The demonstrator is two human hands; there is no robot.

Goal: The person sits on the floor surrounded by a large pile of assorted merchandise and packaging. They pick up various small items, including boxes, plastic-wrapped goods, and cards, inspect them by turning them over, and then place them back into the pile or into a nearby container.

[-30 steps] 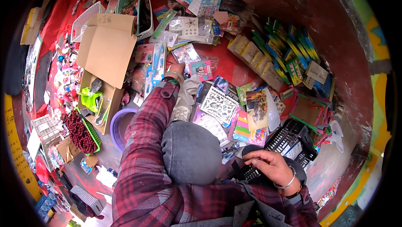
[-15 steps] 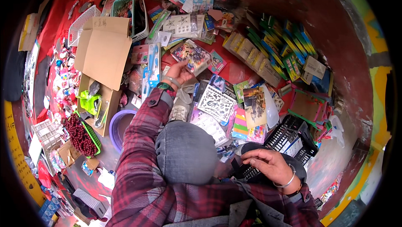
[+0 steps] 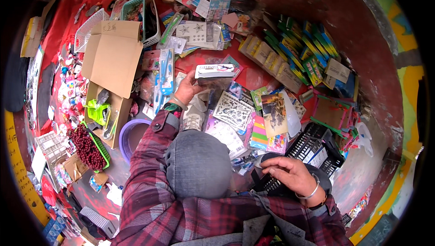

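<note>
My left hand (image 3: pixel 186 91) is closed on a small flat box (image 3: pixel 215 70), gripped by its left end and tilted so that a white printed side shows. Below it lie a sheet of black-and-white stickers (image 3: pixel 233 110) and a card with a brown picture (image 3: pixel 274 114), among other flat packets. My right hand (image 3: pixel 292 175) hovers or rests over my dark trouser leg beside a black plastic basket (image 3: pixel 337 160). Its fingers are loosely stretched, with nothing in them. A silver bangle is on that wrist.
On the left are an open cardboard box (image 3: pixel 111 51), a purple basin (image 3: pixel 127 144) and dark red beads in a green basket (image 3: pixel 86 148). Beyond them stand plastic baskets (image 3: pixel 152 19). Packs in green, blue and yellow (image 3: pixel 312 42) lie at far right, beside a low wall (image 3: pixel 371 33).
My left hand has drawn the box slightly nearer and turned it, so its colourful picture face no longer shows and a white side does. My right hand has barely moved.
</note>
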